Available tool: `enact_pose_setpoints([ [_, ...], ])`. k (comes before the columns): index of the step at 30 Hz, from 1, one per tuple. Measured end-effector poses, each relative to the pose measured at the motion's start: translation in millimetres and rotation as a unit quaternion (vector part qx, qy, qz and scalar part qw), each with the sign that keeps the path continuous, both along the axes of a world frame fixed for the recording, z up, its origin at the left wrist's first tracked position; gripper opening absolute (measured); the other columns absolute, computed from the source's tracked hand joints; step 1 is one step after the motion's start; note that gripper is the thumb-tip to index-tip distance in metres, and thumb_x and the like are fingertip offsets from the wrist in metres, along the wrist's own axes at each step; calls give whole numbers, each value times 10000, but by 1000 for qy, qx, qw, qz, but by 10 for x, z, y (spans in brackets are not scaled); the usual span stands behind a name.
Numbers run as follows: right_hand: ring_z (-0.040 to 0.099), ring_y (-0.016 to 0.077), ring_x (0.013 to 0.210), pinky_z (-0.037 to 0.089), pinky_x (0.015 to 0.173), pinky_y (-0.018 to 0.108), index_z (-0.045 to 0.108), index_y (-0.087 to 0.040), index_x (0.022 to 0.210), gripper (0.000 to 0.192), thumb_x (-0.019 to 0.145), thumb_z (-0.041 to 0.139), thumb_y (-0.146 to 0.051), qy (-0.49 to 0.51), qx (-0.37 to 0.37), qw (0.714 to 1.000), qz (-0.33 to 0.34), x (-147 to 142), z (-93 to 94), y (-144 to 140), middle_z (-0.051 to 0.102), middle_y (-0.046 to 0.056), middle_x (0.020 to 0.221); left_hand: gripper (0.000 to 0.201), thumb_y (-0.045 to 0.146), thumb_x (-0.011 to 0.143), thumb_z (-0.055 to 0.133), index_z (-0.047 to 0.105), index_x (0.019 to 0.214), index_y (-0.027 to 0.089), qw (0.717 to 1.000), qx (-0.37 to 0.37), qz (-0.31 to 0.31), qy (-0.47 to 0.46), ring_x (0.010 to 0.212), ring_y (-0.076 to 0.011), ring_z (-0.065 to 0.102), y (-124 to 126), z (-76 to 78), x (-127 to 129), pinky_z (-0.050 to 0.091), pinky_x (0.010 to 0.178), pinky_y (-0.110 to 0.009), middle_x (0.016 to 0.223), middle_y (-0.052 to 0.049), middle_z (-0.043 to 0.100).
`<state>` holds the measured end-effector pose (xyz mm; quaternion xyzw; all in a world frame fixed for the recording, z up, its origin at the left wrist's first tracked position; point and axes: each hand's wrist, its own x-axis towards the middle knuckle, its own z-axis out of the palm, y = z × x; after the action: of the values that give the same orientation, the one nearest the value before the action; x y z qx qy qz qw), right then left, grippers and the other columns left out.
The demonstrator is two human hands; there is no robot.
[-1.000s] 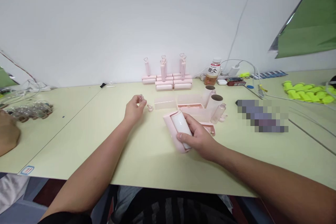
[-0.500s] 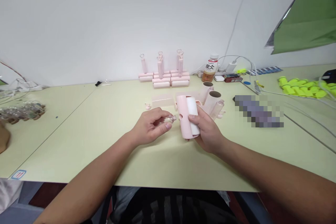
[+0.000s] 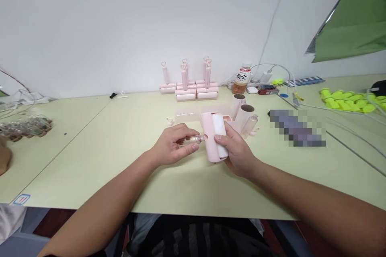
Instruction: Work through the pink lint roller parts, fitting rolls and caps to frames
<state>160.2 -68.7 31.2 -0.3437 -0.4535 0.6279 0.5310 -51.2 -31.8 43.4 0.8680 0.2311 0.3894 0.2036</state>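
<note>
Left hand pinches a clear handle, its tip at the pink roller gripped by right hand; pushing it into the side hole seems next

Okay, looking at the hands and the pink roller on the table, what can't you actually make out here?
Head view only:
- Where the clear handle piece meets the pink roller case: the left hand covers most of the piece, so seating cannot be judged.
- The case's lower end: wrapped by the right hand.
- The object right of the cardboard tubes: pixelated patch.
- The bottle label: too small to read.
</note>
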Motion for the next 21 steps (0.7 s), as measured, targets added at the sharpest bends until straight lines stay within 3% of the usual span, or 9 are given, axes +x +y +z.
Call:
enact_pose_setpoints([
  [14,503,149,736,392,574,226,523,-230,1184,436,793,679,-341,-26,15,1000,7,5,-9,-4,561,-7,880,241,325,867,664,697,1044,165,1000,9,12,23,605,-93,480,-8,19,8,419,576,-224,745,-15,588],
  [21,505,144,710,406,561,227,515,-223,1187,456,783,679,-357,-55,12,998,-15,6,-13,19,560,-14,864,253,344,894,625,709,1059,172,996,12,43,79,626,-104,518,18,33,-28,431,605,-234,750,-22,602],
])
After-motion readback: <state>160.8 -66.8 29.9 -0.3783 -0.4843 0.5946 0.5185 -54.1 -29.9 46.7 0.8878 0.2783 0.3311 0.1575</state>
